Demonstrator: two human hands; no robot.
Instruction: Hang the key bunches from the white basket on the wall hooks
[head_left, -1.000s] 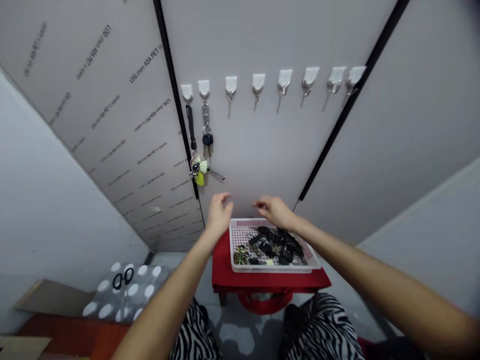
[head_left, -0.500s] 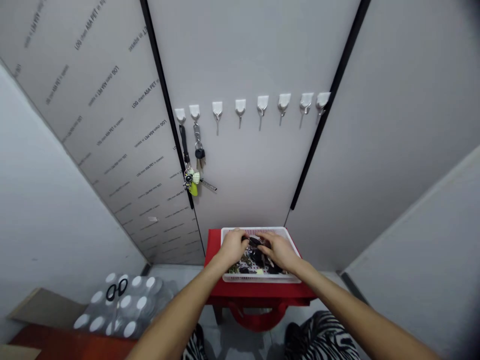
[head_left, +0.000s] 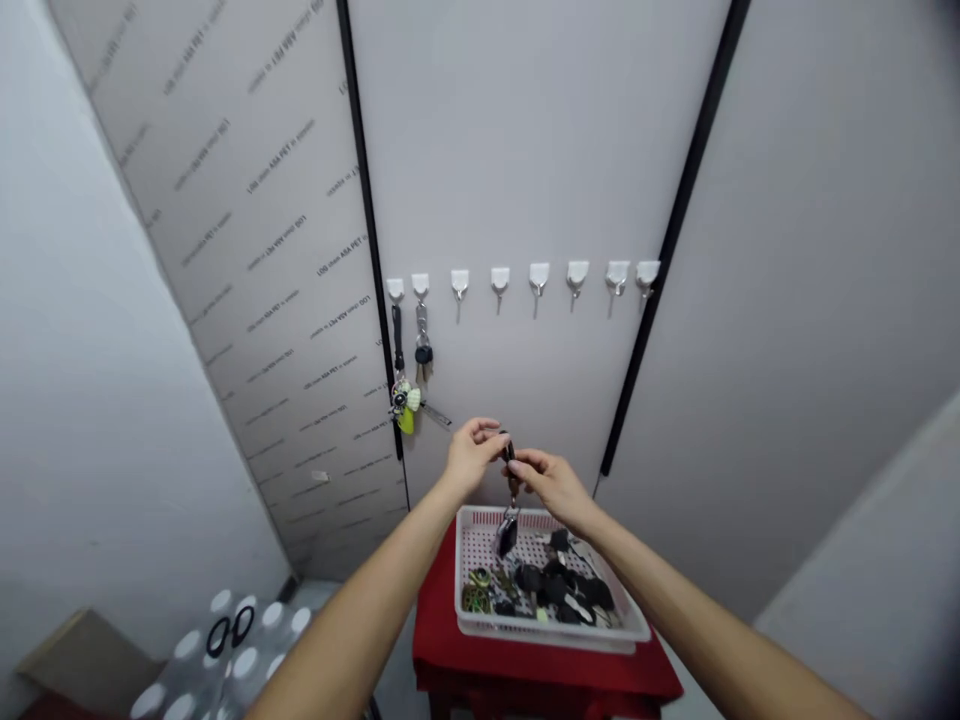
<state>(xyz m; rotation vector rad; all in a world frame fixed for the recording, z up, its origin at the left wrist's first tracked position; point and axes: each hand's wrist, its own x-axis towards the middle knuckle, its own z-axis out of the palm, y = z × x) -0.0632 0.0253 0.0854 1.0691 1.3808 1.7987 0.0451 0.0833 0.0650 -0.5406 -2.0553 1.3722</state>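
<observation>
Two hands, the left hand [head_left: 471, 462] and the right hand [head_left: 556, 486], grasp one dark keychain [head_left: 514, 484] just below the centre of the frame: the left pinches its upper loop, the right pinches slightly lower. Its dark tag [head_left: 508, 536] hangs over the far part of a white perforated tray [head_left: 555, 632], lower centre, which holds a pile of keys [head_left: 559, 585] and stands on a red cloth [head_left: 540, 668]. Eight white hooks [head_left: 500, 277] form a row above; the two leftmost bear a black strap [head_left: 397, 340] and a key bunch [head_left: 424, 355]. Lower left: scissors [head_left: 231, 636] on capped bottles [head_left: 244, 662].
</observation>
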